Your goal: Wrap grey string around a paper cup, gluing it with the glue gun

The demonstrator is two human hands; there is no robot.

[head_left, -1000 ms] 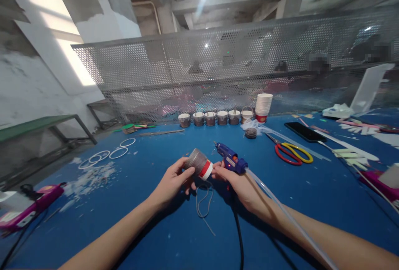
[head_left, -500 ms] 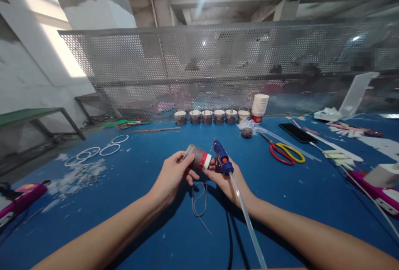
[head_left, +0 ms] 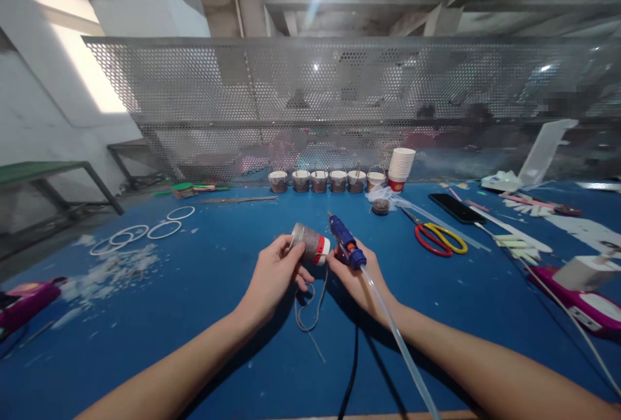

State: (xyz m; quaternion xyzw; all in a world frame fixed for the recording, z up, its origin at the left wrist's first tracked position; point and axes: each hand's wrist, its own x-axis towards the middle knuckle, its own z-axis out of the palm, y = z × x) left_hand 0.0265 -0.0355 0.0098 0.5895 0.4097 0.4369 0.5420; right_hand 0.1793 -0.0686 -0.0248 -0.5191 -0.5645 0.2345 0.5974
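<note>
Since the left hand holds the cord-wrapped cup sideways above the blue table, its bare red band sits toward the right hand, which grips the glue gun, nozzle pointing away (presumably avoiding drips).

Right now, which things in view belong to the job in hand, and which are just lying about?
In use: cup, held by the left hand; string wound around it; glue gun, held by the right hand.

Apparently just lying about: phone; white scraps; scissors; stacked cups.
</note>
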